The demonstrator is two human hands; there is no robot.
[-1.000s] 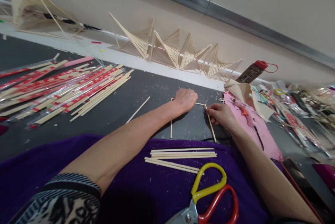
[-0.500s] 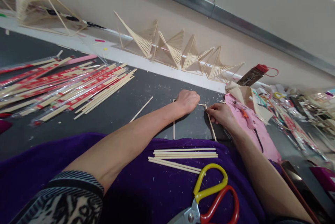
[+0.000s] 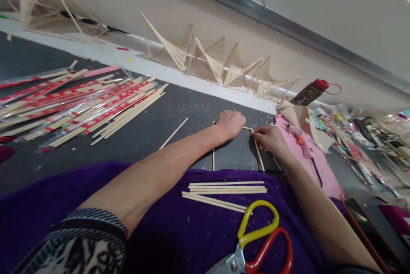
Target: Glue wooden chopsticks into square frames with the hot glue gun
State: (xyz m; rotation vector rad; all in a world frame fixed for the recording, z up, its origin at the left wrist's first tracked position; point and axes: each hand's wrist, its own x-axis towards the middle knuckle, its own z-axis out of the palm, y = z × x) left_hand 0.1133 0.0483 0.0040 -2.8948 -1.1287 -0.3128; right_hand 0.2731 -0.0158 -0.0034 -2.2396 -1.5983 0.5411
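Thin wooden sticks lie on the dark tabletop as an open frame; its left side stick and right side stick run toward me from a top stick. My left hand is closed like a fist over the top stick, its fingertips hidden. At the upper right corner, my right hand pinches the right side stick near its far end. Several cut sticks rest on purple cloth over my lap. Below them are scissors with one yellow and one red handle.
Packaged chopsticks cover the left of the table, and a single stick lies nearer. Twisted stick models line the wall. On the right are a pink glue gun, a bottle and a phone.
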